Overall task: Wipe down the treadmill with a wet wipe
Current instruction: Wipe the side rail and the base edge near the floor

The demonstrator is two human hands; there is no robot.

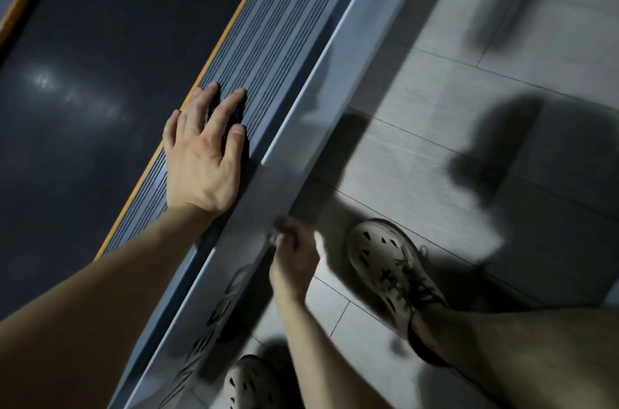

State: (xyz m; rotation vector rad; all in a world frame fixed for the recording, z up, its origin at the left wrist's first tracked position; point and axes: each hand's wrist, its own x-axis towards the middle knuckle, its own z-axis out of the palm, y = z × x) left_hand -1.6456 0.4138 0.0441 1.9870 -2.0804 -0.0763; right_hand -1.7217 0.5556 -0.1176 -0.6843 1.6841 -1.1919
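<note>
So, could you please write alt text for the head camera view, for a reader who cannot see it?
A person's left hand presses flat on the ribbed side rail of a treadmill, beside the dark belt, while the blurred right hand works at the grey outer frame edge. Two beige clogs stand on the tiled floor.

One head-worn wide-angle view looks steeply down, tilted, close over the grey ribbed treadmill side rail [254, 50] and pale tiled floor [435, 127] beside it.
</note>
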